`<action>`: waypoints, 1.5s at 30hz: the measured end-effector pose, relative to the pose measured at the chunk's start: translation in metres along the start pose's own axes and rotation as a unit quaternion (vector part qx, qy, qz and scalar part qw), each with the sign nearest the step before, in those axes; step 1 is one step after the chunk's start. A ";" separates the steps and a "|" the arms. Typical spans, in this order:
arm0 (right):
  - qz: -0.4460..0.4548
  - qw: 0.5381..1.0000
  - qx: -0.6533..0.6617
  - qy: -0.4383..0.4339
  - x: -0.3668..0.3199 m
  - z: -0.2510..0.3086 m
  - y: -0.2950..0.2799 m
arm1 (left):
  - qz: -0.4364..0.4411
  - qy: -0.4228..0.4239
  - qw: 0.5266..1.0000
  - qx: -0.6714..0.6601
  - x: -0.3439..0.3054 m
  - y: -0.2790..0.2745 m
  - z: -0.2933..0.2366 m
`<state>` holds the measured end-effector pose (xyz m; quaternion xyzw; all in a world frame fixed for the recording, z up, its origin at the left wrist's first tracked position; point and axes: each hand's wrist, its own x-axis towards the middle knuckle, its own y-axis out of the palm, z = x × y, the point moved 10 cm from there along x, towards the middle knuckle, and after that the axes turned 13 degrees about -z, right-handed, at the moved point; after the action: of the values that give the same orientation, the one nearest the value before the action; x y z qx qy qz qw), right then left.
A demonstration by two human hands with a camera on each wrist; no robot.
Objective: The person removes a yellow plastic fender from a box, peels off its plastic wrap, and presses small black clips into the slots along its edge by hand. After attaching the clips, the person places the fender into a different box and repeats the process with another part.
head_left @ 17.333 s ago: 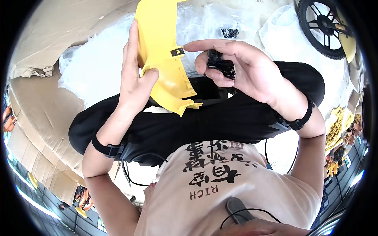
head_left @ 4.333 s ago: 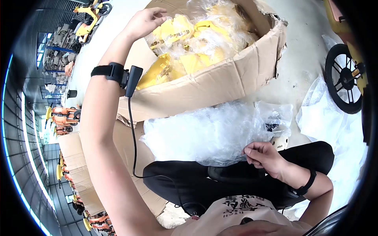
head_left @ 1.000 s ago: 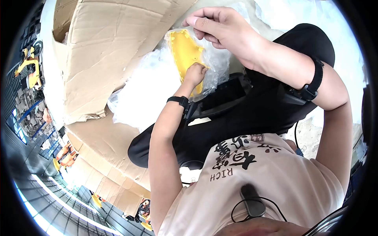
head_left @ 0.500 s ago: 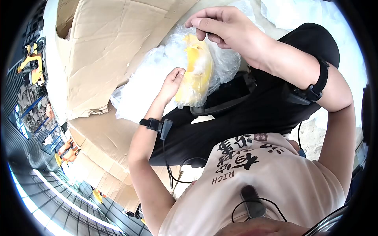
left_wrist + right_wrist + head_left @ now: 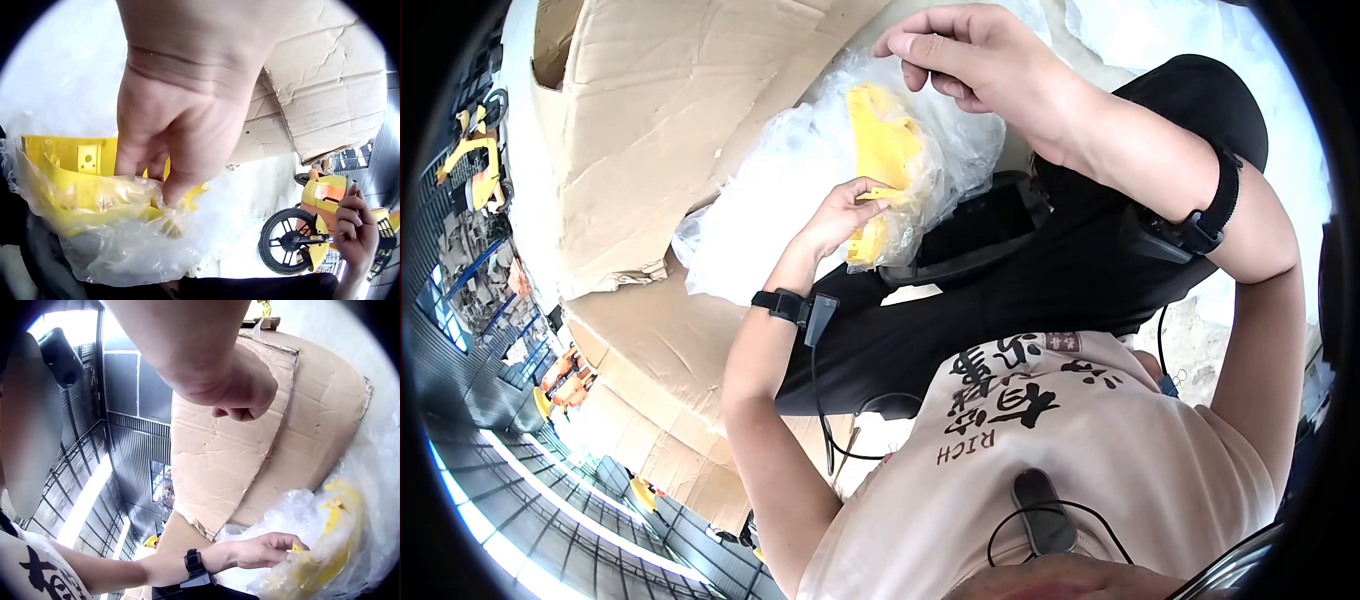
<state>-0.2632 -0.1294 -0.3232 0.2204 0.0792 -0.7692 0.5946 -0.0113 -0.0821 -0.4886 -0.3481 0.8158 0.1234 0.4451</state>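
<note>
A curved yellow plastic panel (image 5: 884, 150), partly in a clear plastic bag (image 5: 125, 250), lies on plastic wrap before the person's lap. My left hand (image 5: 837, 218) pinches its near left edge. The left wrist view has the fingers behind the yellow wall and the thumb on the bagged outer side. A small square mount with holes (image 5: 89, 159) shows on the panel. My right hand (image 5: 990, 60) is raised beyond the panel's far right end, apart from it, fingers curled inward. Its palm is hidden, so I cannot tell whether it holds anything.
A large cardboard box (image 5: 660, 110) stands at the far left, with flattened cardboard (image 5: 640, 340) nearer. White plastic wrap (image 5: 770, 210) spreads under the panel. A dark tray-like object (image 5: 975, 235) sits by the legs. A scooter wheel (image 5: 289, 240) shows in the left wrist view.
Over the last second the bagged panel has been turned and my left hand has shifted to its left edge. Earlier it reached into the box; before that, my right hand held black clips.
</note>
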 end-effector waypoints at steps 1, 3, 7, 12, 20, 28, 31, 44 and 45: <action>0.000 1.000 0.000 0.001 0.000 0.000 0.000 | 0.000 -0.001 1.000 0.000 0.001 0.003 0.001; -0.013 1.000 -0.011 -0.006 -0.002 0.003 -0.001 | -0.065 0.034 0.997 0.001 0.005 -0.006 -0.004; -0.011 1.000 -0.003 -0.005 -0.004 0.002 -0.001 | -0.151 0.052 0.987 0.004 0.009 -0.027 -0.007; -0.004 1.000 -0.025 0.006 -0.003 -0.002 -0.002 | -0.141 0.043 0.984 -0.100 -0.008 -0.040 -0.041; 0.053 0.991 -0.121 0.002 -0.011 0.006 0.010 | -0.140 0.177 0.956 0.185 -0.070 -0.033 -0.117; 0.145 0.889 -0.338 -0.274 -0.026 0.009 0.039 | -0.089 0.276 0.813 0.504 -0.133 0.010 -0.187; 0.159 0.856 -0.423 -0.250 -0.031 -0.005 0.034 | -0.076 0.367 0.766 0.523 -0.152 0.027 -0.203; 0.420 0.894 -0.134 0.084 -0.068 -0.010 0.062 | -0.212 0.517 0.705 0.438 -0.165 -0.029 -0.252; 0.415 0.899 -0.105 0.090 -0.069 -0.010 0.063 | -0.210 0.510 0.730 0.404 -0.159 -0.038 -0.249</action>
<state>-0.1872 -0.0832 -0.2933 0.2382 0.1139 -0.4171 0.8697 -0.0878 -0.1644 -0.2129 -0.3086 0.7994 -0.5099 0.0757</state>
